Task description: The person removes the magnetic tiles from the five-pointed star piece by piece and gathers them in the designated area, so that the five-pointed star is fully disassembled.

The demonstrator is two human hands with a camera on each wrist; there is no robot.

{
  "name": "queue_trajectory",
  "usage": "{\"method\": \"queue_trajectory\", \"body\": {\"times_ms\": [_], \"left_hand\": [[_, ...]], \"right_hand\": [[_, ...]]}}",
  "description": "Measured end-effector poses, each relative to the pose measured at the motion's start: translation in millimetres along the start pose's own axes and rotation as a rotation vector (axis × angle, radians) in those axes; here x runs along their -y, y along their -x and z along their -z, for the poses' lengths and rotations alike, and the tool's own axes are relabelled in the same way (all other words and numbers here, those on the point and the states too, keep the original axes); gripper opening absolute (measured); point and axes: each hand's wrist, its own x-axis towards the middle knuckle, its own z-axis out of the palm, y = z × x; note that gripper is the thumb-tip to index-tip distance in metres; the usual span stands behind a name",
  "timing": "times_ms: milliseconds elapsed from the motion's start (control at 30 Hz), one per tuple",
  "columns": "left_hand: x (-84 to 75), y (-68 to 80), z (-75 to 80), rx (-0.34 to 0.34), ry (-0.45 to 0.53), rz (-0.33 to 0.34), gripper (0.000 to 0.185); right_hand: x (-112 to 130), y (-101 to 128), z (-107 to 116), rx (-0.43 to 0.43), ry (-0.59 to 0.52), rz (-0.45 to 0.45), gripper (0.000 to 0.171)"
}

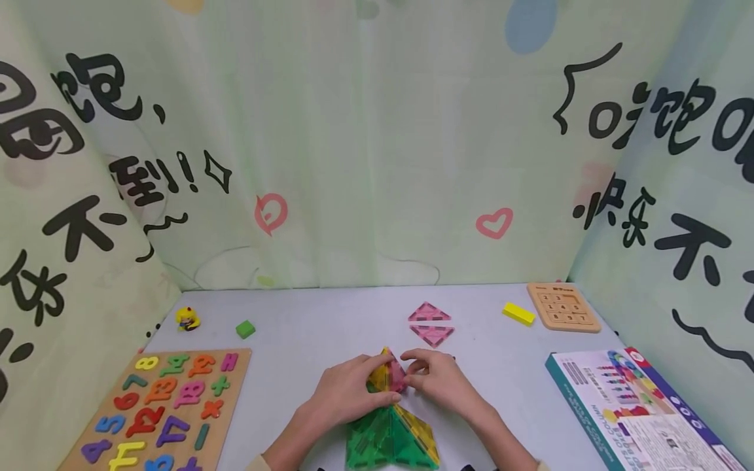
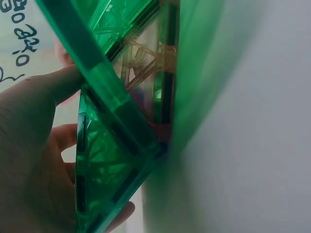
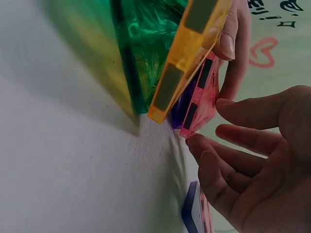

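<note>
In the head view, a structure of translucent magnetic tiles stands at the table's front, with green tiles below and yellow tiles on its right side. My left hand grips its upper part from the left, thumb and fingers spread around it. A pink triangular magnetic tile sits at the top right. My right hand pinches that tile by its edge; the right wrist view has the fingertips at its lower corner. A purple tile shows behind the yellow one.
Two pink triangular tiles lie behind the structure. On the left are a number board, a green block and a yellow toy figure. On the right are a yellow block, a wooden number puzzle and a box.
</note>
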Motion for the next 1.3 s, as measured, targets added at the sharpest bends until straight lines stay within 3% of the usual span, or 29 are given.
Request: {"method": "queue_trajectory", "body": {"times_ms": [333,633,967,1300], "left_hand": [[1.5,3.9,1.0,-0.006,0.031,0.035,0.077],[-0.5,6.4,1.8,-0.004,0.025,0.032,0.078],[1.5,6.1,-0.6,-0.022,0.02,0.022,0.078],[1.1,5.8,0.4,-0.018,0.023,0.024,0.078]], "right_hand": [[5,-8,-7,0.046,-0.056,-0.041,0.037],[0,-11,-7,-0.026,-0.19,-0.097,0.036],[-2,-10,0,0.033,-0.386,-0.075,0.041],[-6,-11,5,-0.004,-0.517,-0.126,0.039]]}}
